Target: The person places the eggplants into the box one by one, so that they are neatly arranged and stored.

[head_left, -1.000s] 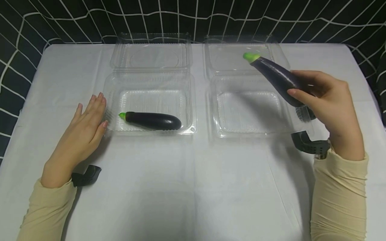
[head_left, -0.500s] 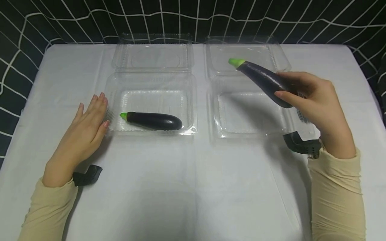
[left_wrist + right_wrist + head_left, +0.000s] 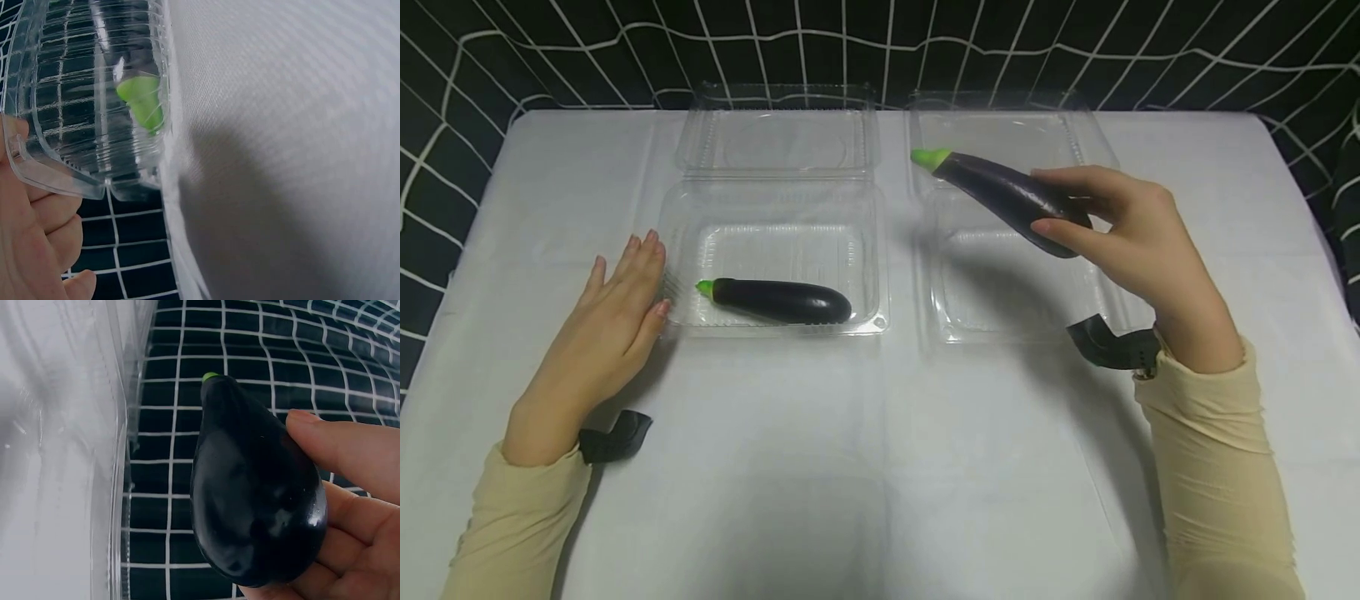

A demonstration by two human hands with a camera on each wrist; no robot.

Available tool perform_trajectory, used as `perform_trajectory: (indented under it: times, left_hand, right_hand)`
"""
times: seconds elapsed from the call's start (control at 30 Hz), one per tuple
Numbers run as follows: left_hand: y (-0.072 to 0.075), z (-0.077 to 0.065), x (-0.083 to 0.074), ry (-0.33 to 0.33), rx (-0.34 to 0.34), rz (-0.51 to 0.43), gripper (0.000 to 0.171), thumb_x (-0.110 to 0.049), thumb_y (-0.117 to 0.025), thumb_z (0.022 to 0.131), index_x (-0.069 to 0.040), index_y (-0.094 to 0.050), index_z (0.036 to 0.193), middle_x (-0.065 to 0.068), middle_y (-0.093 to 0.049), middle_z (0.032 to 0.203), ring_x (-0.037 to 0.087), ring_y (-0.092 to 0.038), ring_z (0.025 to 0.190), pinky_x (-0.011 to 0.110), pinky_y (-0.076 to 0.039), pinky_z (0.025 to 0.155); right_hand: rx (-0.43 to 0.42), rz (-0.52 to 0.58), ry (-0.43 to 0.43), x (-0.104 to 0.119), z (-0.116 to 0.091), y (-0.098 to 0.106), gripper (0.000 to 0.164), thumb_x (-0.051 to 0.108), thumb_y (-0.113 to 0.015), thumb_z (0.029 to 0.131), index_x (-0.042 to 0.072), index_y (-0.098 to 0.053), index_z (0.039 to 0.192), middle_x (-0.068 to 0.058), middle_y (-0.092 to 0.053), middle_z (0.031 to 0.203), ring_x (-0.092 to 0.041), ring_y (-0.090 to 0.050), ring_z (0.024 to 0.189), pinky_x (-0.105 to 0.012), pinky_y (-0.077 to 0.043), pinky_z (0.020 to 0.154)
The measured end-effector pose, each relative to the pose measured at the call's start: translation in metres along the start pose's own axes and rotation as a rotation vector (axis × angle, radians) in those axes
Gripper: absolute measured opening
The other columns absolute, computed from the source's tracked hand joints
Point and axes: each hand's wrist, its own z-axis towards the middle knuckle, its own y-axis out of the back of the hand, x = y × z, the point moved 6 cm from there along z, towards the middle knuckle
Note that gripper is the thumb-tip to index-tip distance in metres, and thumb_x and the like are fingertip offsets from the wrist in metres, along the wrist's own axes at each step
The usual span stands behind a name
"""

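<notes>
Currently in your right hand: one held eggplant (image 3: pixel 1007 199), its thick end pinched between your thumb and fingers.
Held eggplant's place: raised over the right box (image 3: pixel 988 296), toward 2 o'clock, green stem pointing to 10 o'clock.
Right hand: your right hand (image 3: pixel 1138 237) is between 2 and 3 o'clock.
Left hand: your left hand (image 3: pixel 601 333), between 8 and 9 o'clock, has straight fingers touching the 9 o'clock side of the left box (image 3: pixel 782 250).
Eggplants: two; besides yours, the lying eggplant (image 3: pixel 782 301) rests inside the left box, near its 6 o'clock wall, stem toward 9 o'clock.
Boxes: two, clear plastic, side by side, each with one lid folded back toward 12 o'clock.
Sleeves: two, tan, on your arms, each with one dark wrist band just beyond its cuff.
Cloth: one white cloth (image 3: pixel 880 467) under both boxes.
Netting: white netting (image 3: pixel 887 50) on a dark backing at 12 o'clock.
</notes>
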Motion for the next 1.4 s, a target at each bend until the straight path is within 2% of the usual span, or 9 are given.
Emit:
perform_trajectory:
  times: [0.23,0.5,0.73,0.93,1.07,1.23,1.4]
  left_hand:
    - [0.001,-0.001,0.000,0.001,-0.004,-0.006,0.056,-0.019,-0.040,0.100,0.008,-0.021,0.146,0.022,-0.020,0.152,0.032,-0.015,0.141,0.049,-0.003,0.114]
    - [0.001,0.000,0.000,-0.003,-0.010,-0.005,0.055,-0.019,-0.039,0.101,0.008,-0.022,0.146,0.022,-0.020,0.152,0.032,-0.016,0.141,0.050,-0.005,0.114]
    - [0.001,0.000,0.000,0.001,-0.005,-0.005,0.055,-0.019,-0.039,0.100,0.008,-0.021,0.146,0.021,-0.020,0.152,0.031,-0.015,0.141,0.049,-0.004,0.114]
    - [0.001,0.000,0.000,0.003,-0.002,-0.004,0.055,-0.019,-0.038,0.101,0.007,-0.020,0.146,0.021,-0.019,0.152,0.031,-0.015,0.142,0.048,-0.003,0.114]
    - [0.001,0.000,0.000,0.004,0.001,-0.005,0.055,-0.020,-0.038,0.101,0.007,-0.020,0.146,0.021,-0.019,0.152,0.031,-0.014,0.142,0.048,-0.003,0.114]
    - [0.000,0.001,0.000,0.000,-0.003,-0.005,0.055,-0.020,-0.038,0.101,0.007,-0.021,0.146,0.022,-0.020,0.152,0.032,-0.015,0.142,0.049,-0.003,0.114]
    - [0.001,0.000,-0.001,0.009,0.005,-0.001,0.056,-0.019,-0.039,0.100,0.007,-0.020,0.146,0.022,-0.020,0.152,0.032,-0.015,0.142,0.049,-0.003,0.114]
  right_hand:
    - [0.035,-0.025,0.038,0.012,0.006,-0.008,0.044,0.012,-0.075,0.081,0.009,-0.063,0.124,-0.011,-0.062,0.121,0.005,-0.056,0.093,-0.014,-0.043,0.088]
    - [0.084,-0.022,0.096,0.025,0.011,-0.019,0.044,0.010,-0.073,0.083,0.007,-0.062,0.125,-0.012,-0.061,0.121,0.003,-0.056,0.093,-0.018,-0.043,0.092]
    - [0.117,-0.059,0.194,0.036,0.018,-0.030,0.042,0.009,-0.072,0.083,0.003,-0.062,0.123,-0.011,-0.063,0.119,0.003,-0.055,0.094,-0.019,-0.045,0.091]
    - [0.145,-0.082,0.248,0.044,0.022,-0.039,0.041,0.007,-0.073,0.082,0.001,-0.062,0.122,-0.011,-0.064,0.118,-0.013,-0.060,0.099,-0.020,-0.045,0.091]
    - [0.161,-0.087,0.281,0.049,0.023,-0.044,0.041,0.007,-0.073,0.082,0.001,-0.063,0.121,-0.012,-0.064,0.117,-0.021,-0.061,0.100,-0.027,-0.046,0.092]
    - [0.187,-0.093,0.305,0.056,0.027,-0.051,0.040,0.008,-0.073,0.082,0.001,-0.063,0.120,-0.014,-0.065,0.116,-0.025,-0.060,0.100,-0.039,-0.046,0.089]
    - [0.225,-0.093,0.301,0.060,0.032,-0.062,0.040,0.008,-0.072,0.083,0.000,-0.062,0.121,-0.014,-0.065,0.115,-0.025,-0.060,0.103,-0.040,-0.045,0.092]
